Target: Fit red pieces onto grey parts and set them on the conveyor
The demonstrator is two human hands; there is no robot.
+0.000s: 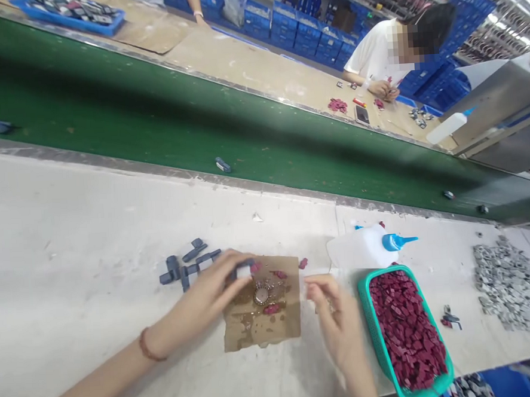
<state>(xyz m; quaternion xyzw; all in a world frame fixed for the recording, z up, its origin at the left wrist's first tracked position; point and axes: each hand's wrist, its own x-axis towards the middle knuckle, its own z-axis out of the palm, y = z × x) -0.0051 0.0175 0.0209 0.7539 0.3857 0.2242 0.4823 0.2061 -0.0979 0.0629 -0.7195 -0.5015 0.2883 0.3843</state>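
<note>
My left hand (218, 282) is closed round a small dark grey and white plastic part (243, 270), above the upper left of a brown cardboard piece (290, 323). A maroon piece (256, 267) shows right beside that part. On the wet, stained cardboard lie a round cap-like thing (261, 295) and maroon pieces (272, 309). Several dark grey plastic parts (173, 269) lie left of my left hand. My right hand (339, 322) is right of the cardboard, its thumb and index tips together; what they hold, if anything, is too small to name.
A white bottle with a blue nozzle (362, 246) lies behind a green basket (366, 312) of maroon pieces. Many grey parts (508, 282) are heaped at right. Across the green conveyor belt (162, 130), which carries a few parts, a person (381, 50) works at another table.
</note>
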